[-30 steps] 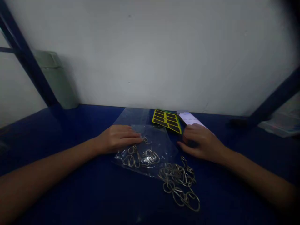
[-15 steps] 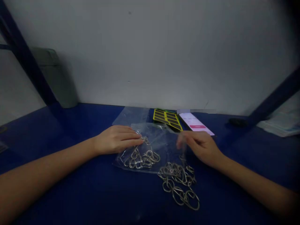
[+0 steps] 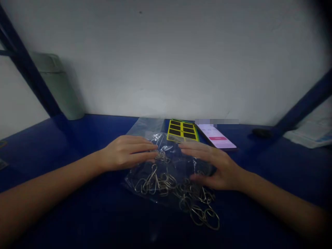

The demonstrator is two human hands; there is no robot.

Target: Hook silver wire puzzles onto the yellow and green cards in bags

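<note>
The left hand [image 3: 124, 152] lies with its fingers long and straight over the upper left of the clear bag [image 3: 177, 162]; its thumb is out of sight, so I cannot tell whether it pinches the plastic. The right hand [image 3: 220, 166] is spread, thumb well apart from the fingers, and reaches in over the right side of the bag without closing on anything. The bag lies between the two hands on the blue bench [image 3: 103, 214]. Inside it, bent wire hooks [image 3: 166, 181] bunch toward the near side, with a few more just by the left fingertips. Loose hooks [image 3: 211, 219] spill in a tangle below the right hand, near the bag's lower right corner (where plastic and wire blur together). Beyond the fingers, a yellow and black card [image 3: 182, 130] lies behind the bag, and just to its right is a phone [image 3: 218, 137] with its screen lit. Farther right are a small dark object [image 3: 261, 133] and a pale packet [image 3: 308, 136]. At the far left, a green bottle [image 3: 64, 93] stands behind a blue post [image 3: 33, 74], close to the white wall [image 3: 166, 62]
</note>
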